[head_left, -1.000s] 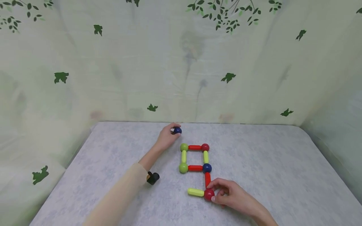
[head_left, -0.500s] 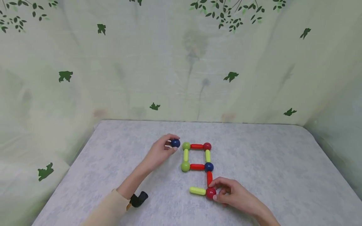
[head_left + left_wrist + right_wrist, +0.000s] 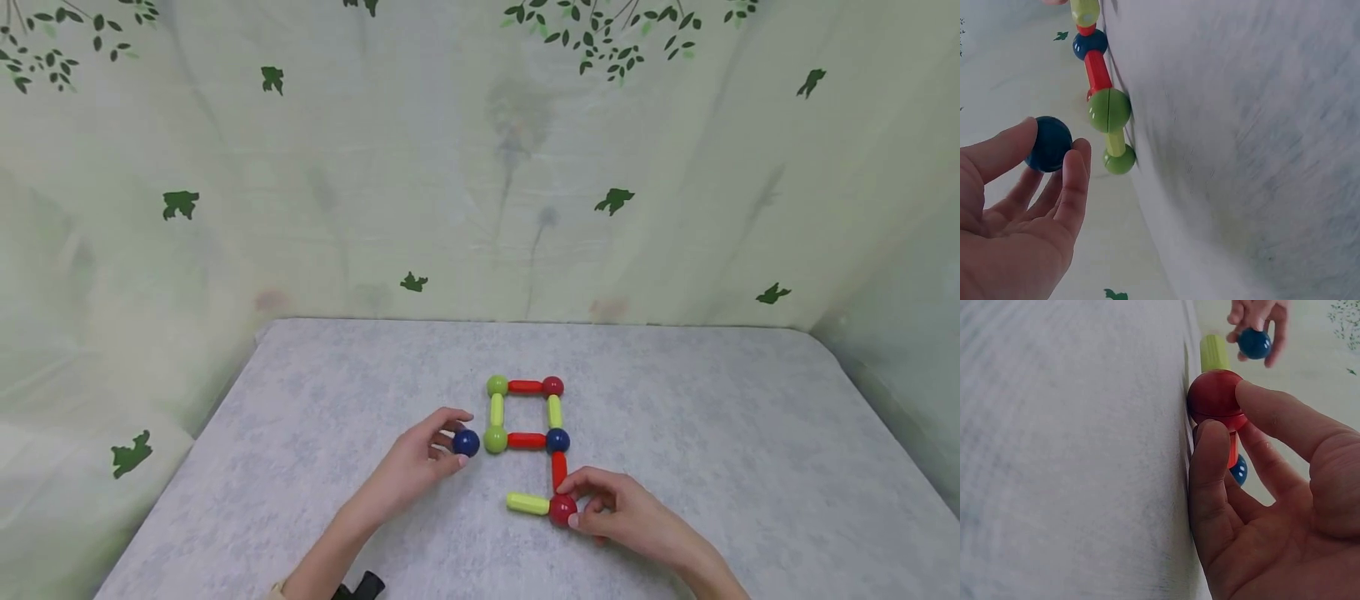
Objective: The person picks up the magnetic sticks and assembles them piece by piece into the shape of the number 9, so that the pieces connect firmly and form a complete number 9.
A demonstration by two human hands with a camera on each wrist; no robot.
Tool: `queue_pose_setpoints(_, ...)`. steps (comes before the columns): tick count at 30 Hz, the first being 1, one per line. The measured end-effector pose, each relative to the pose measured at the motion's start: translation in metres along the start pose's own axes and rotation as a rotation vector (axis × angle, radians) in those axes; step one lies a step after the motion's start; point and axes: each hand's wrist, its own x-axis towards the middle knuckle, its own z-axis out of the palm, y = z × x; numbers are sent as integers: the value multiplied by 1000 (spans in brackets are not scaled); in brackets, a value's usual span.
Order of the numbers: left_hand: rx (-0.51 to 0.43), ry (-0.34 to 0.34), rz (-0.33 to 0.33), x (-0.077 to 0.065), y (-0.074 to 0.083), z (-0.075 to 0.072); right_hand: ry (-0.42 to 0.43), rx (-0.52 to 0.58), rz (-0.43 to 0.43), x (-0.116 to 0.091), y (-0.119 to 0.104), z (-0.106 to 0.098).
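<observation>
A loose dark blue ball is pinched between the thumb and fingers of my left hand, just left of the near green ball. In the left wrist view that blue ball hangs above the table. My right hand grips the red ball at the near end of a joined ball-and-rod figure. From this red ball a yellow-green rod points left, its far end free. A red rod runs up from it to the blue corner ball.
Beyond the hands, the figure forms a square, with a far green ball, a far red ball and red and yellow-green rods between. The grey table ends at a leaf-patterned cloth backdrop.
My left hand has brought the loose blue ball from the table's far side toward me, down past the square's left side. The right hand keeps its grip on the red ball.
</observation>
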Motion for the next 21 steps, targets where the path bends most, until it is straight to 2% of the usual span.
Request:
queue_pose_setpoints(7, 14, -95, 22, -10, -2, 15, 11, -3, 27, 0, 0, -1)
queue_pose_setpoints(11, -1, -152, -35, -9, -3, 21, 10, -1, 23, 0, 0, -2)
queue_pose_setpoints(16, -98, -247, -136, -5, -6, 27, 5, 2, 22, 1, 0, -2)
queue_pose_setpoints(21, -123, -272, -163, -3, -9, 30, 5, 8, 27, 1, -2, -1)
